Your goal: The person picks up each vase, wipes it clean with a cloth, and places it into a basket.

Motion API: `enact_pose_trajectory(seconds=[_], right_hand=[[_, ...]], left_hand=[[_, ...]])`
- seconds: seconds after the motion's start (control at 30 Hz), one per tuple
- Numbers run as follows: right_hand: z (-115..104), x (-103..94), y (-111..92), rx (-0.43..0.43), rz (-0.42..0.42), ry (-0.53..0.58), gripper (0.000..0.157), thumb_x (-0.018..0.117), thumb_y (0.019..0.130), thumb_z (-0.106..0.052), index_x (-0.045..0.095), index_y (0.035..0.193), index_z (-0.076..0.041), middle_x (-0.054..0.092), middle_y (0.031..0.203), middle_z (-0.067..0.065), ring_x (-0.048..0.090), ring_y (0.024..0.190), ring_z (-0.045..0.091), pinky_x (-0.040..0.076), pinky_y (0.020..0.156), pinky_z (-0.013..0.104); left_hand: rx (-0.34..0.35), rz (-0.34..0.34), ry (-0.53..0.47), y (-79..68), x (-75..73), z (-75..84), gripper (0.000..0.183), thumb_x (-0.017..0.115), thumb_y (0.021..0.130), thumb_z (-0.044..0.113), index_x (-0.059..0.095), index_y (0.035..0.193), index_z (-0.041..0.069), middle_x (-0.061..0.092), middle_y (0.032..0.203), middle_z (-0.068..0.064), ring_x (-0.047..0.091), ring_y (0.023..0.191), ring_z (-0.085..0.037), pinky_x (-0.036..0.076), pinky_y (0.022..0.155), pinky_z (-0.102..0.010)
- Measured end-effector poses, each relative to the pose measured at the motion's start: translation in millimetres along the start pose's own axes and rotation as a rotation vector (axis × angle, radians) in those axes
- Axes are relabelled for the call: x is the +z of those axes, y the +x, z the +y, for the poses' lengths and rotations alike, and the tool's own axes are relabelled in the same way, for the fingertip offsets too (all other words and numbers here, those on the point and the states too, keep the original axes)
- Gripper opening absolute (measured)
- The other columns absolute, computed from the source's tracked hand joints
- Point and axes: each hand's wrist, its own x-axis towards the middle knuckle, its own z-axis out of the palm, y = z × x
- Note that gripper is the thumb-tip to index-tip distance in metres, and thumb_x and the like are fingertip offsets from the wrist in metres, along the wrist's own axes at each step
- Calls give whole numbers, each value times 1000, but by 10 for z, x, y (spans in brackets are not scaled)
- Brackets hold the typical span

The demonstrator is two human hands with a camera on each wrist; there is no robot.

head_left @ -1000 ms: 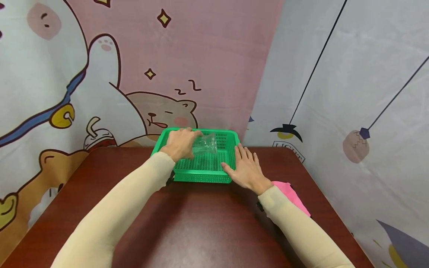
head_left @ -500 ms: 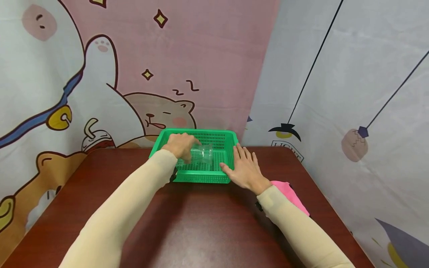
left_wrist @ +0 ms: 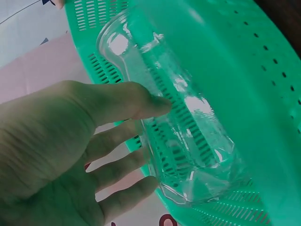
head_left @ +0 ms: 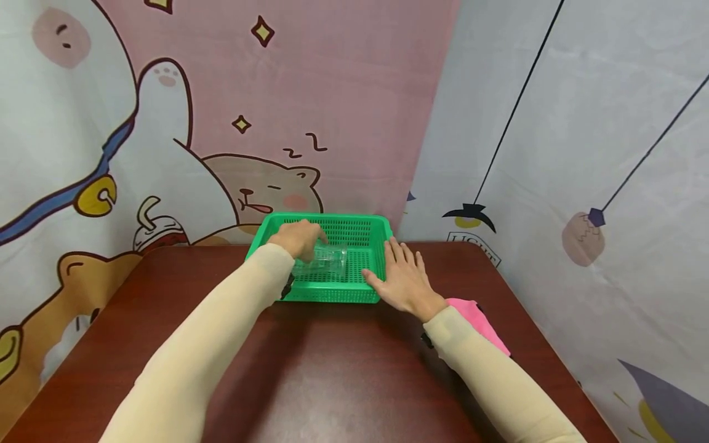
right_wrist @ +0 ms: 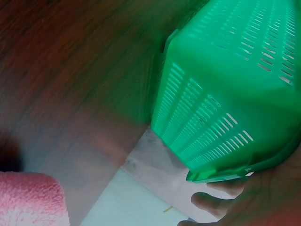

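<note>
A clear glass cup [left_wrist: 174,113] with a flared rim lies on its side low inside a green plastic basket [head_left: 327,293], its rim pointing right in the head view. My left hand [head_left: 299,239] reaches down into the basket at its left part and holds the cup. In the left wrist view the thumb [left_wrist: 150,104] lies across the near side of the glass, while the other fingertips meet its edge. Against the basket's right rim rests my right hand [head_left: 407,280], fingers stretched out and thumb over the rim's inner side.
A pink cloth [head_left: 479,323] lies on the brown table [head_left: 321,375] beside the right forearm; its fuzzy edge shows in the right wrist view. Behind the table hangs a printed curtain [head_left: 354,123], close to the basket's far side.
My left hand has lowered the glass cup from near the basket's rim height down into it, shifting slightly left. The right hand has stayed at the right rim.
</note>
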Motion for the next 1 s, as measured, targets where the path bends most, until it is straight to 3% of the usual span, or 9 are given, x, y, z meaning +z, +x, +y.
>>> enact_pose_trajectory(seconds=[0.17,0.37,0.47,0.57,0.8,0.97,1.0], right_hand=[[-1,17,-15,-2,-11,3,111,43,113,-83,19,186,-2,17,196,20,21,181,51,13,144,80],[3,13,-11,-1,0,-4,111,42,113,-83,19,186,-3,18,196,19,22,180,51,14,143,80],[7,17,-7,-2,6,3,110,42,113,-82,19,186,-3,18,196,20,22,180,51,14,144,80],[7,33,-11,-8,16,2,109,42,113,-82,20,186,-3,19,196,20,23,180,51,15,144,80],[1,47,-34,-20,61,1,105,43,115,-78,25,184,-2,26,194,21,28,179,49,18,144,78],[-1,26,-77,-32,79,6,103,44,115,-77,27,184,-1,29,193,21,29,179,48,18,144,77],[-3,25,-90,-38,85,4,103,43,116,-77,28,184,-1,30,192,21,30,178,48,19,144,77]], left_hand=[[16,-26,-17,-46,25,-42,68,77,104,-2,69,164,28,63,172,-14,65,106,-25,33,57,-33],[31,37,-28,-144,-37,-63,58,83,106,10,72,161,27,64,172,-12,69,142,-34,47,68,-36],[34,61,-35,-208,-92,-65,55,83,108,15,72,161,26,64,172,-11,70,144,-36,47,69,-36],[40,89,-51,-299,-132,-76,52,79,110,18,71,161,24,65,171,-11,73,131,-34,45,68,-37],[75,216,-42,-571,-179,-119,44,74,115,29,73,159,24,75,159,-10,78,126,-33,64,84,-47],[85,278,-74,-720,-198,-201,41,73,115,30,75,156,23,77,156,-10,79,113,-29,58,70,-42],[84,284,-79,-746,-193,-227,41,73,115,29,75,156,23,77,156,-10,78,104,-28,55,66,-40]])
